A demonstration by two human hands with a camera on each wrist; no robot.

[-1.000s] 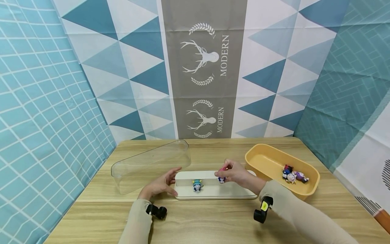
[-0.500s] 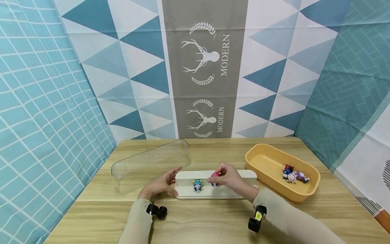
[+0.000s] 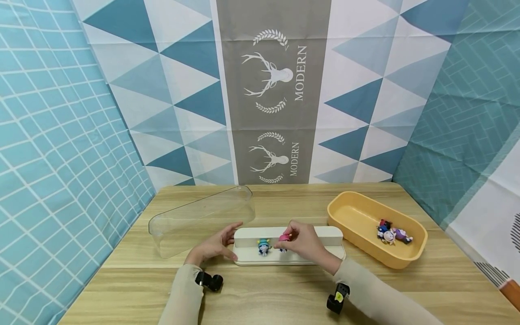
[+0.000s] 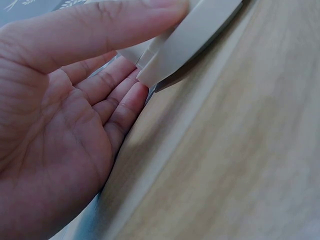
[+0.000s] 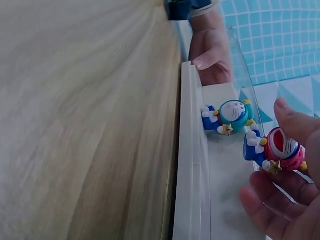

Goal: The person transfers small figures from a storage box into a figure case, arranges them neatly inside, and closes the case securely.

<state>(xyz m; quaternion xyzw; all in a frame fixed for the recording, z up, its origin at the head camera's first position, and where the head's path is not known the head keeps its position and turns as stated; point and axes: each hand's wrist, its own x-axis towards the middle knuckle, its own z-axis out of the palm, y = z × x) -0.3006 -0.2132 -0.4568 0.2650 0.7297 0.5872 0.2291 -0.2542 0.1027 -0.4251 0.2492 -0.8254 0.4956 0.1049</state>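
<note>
A white stepped display base (image 3: 331, 232) lies lengthwise on the table. My left hand (image 3: 215, 243) holds its left end, thumb at the front corner and fingers around the far side; the left wrist view shows the thumb on the base's edge (image 4: 185, 47). On the lower step a small figurine in a teal hood (image 3: 263, 247) stands upright. Just right of it, my right hand (image 3: 302, 243) pinches a pink-hooded figurine (image 5: 284, 150) with blue feet and a gold star. Whether its feet touch the step, I cannot tell.
Behind my left hand a clear plastic cover (image 3: 199, 221) lies on the wooden table (image 3: 260, 298). At the right stands a yellow tray (image 3: 353, 216) with several more figurines (image 3: 390, 234) heaped at its right end. Patterned cloth hangs behind and at both sides.
My right hand has moved left and slightly down with the pink-hooded figurine, from above the base's upper step to beside the teal one. The left hand has stayed in place.
</note>
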